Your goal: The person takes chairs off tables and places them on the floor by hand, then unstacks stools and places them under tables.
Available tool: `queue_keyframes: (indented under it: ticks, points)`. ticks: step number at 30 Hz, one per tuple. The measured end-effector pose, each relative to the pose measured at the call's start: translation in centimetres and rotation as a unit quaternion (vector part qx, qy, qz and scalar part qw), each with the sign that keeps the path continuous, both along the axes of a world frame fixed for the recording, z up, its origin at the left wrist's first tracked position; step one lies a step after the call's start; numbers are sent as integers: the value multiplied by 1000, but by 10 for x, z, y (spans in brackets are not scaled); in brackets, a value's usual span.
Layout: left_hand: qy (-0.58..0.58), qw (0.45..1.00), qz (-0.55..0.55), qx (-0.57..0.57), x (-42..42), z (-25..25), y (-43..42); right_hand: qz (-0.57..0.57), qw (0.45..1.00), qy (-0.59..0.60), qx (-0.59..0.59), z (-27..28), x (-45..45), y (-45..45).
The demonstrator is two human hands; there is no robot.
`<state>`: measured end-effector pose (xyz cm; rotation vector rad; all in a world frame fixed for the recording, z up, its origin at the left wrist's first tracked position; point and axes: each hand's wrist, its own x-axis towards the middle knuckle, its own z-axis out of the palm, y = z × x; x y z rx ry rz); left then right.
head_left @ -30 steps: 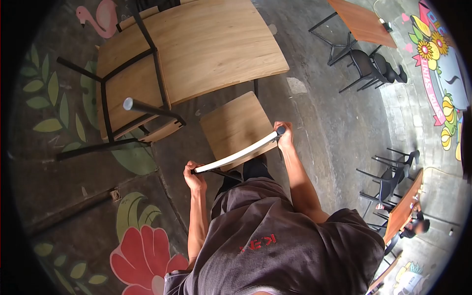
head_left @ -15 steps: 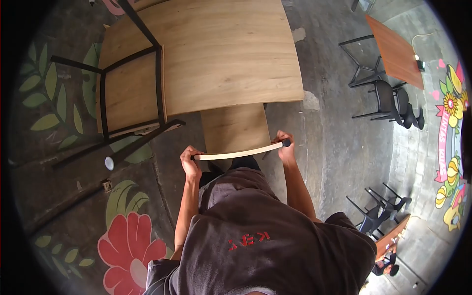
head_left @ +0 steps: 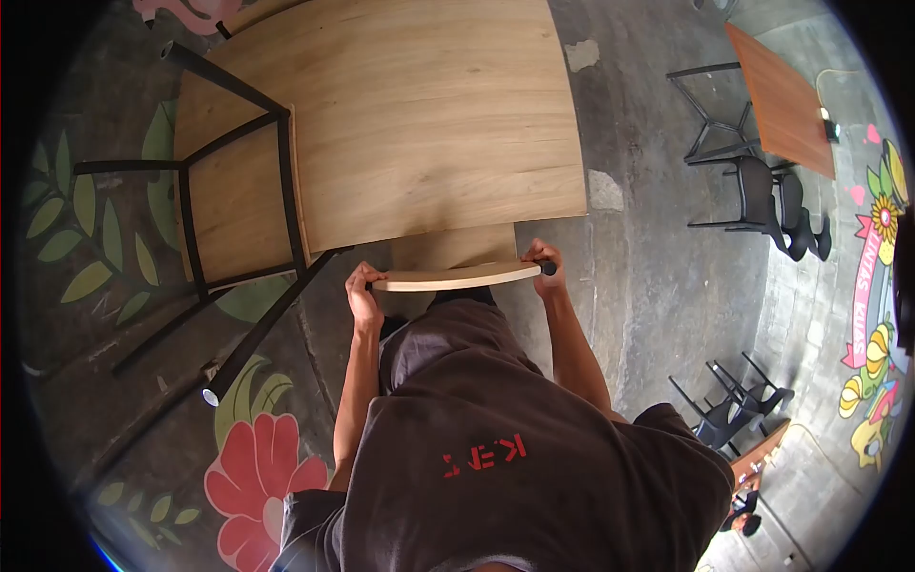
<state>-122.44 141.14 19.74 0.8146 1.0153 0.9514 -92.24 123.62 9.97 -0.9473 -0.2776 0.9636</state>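
Observation:
A wooden chair with a curved backrest (head_left: 456,278) stands right in front of my body. My left hand (head_left: 365,296) is closed around the left end of the backrest. Its right end, with a black tip, is in my right hand (head_left: 546,270). Beyond the backrest, part of the chair's seat (head_left: 453,246) shows, its far part hidden under the edge of the large wooden table (head_left: 448,105). On the table's left side lies an upturned chair (head_left: 243,205) with black metal legs.
At the right are a reddish-brown table (head_left: 782,100) and black chairs (head_left: 758,191). More black chairs (head_left: 729,410) stand lower right, near another table (head_left: 761,453) with a person (head_left: 743,520). A painted red flower (head_left: 257,481) is on the floor at the lower left.
The chair in my hands has moved forward, its seat now mostly under the table edge. The backrest has levelled out, and the view has turned.

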Motion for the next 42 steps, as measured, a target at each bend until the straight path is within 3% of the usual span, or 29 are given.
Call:
queue_keyframes:
  ticks: [14,16,20,26,28,32,34,38,42]
  points:
    - [111,993,-46,14,21,-26,48,30,996,72,-32,-26,33,37]
    - [90,995,-37,-29,18,-30,45,31,996,74,-41,-20,29,43]
    - [117,990,-70,-31,10,-41,44,-76,989,89,-90,0,17,45]
    - [237,966,-96,29,10,-35,36,-196,970,94,-107,-7,4,39]
    - [351,922,-120,111,11,-34,32,-218,964,115,-103,-14,1,36]
    - [371,921,-91,70,4,-50,19,-231,957,151,-92,-28,-1,29]
    - [448,871,-140,144,-6,-67,14,-235,955,152,-96,-32,-4,25]
    - [410,883,-105,203,-10,-92,4,-269,932,203,-132,-40,-2,25]
    - [416,860,-123,268,-21,-105,-4,-272,930,197,-147,-46,0,20]
